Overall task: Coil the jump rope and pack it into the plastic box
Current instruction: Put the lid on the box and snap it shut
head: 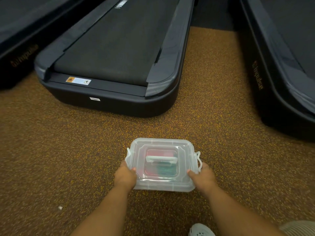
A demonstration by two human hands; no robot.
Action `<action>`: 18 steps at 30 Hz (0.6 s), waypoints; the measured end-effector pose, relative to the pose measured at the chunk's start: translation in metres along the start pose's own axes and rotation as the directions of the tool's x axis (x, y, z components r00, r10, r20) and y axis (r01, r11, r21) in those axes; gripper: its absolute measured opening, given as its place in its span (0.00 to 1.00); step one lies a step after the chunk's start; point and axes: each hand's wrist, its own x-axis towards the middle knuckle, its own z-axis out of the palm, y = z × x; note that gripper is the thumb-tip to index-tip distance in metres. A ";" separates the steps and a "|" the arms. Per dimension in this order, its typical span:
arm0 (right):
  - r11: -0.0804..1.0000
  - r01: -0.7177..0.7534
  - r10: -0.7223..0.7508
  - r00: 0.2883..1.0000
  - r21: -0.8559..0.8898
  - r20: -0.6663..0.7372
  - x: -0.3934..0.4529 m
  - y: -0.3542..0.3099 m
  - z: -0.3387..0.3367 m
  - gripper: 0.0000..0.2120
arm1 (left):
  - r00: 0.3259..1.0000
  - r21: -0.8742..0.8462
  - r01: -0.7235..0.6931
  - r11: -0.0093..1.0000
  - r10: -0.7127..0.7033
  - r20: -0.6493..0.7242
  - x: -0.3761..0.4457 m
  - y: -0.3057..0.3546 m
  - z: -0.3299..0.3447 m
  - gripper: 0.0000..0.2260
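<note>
Floor [51, 150]: brown with yellow speckling, covering the lower and middle view.

Treadmill [117, 48]: black, centre, its rear end towards the viewer; a label [78, 80] with an orange mark sits on the end rail. Parts of two more dark machines flank it, one at the left edge [18, 48] and one at the right edge [281, 65].

Plastic box [162, 165]: clear, lid on, white handle lying flat in the lid's recess, white latches at both short sides. Position: over the floor, well in front of the centre treadmill; whether it rests on the floor cannot be told.

Jump rope [160, 167]: inside the box, seen only as blurred red and green shapes through the lid.

Left hand [125, 174]: grasping the box's left side, thumb on the lid.

Right hand [202, 175]: grasping the box's right side, thumb on the lid, beside the latch.

Shoe [201, 229]: white, perforated, at the bottom edge.

Scrap [60, 207]: small, white, on the floor at lower left.
</note>
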 end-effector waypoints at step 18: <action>0.945 -0.064 0.036 0.995 -0.319 -0.095 -0.016 -0.026 0.008 0.17 | 1.000 -0.073 0.008 0.997 -0.006 0.030 0.001 0.000 -0.002 0.19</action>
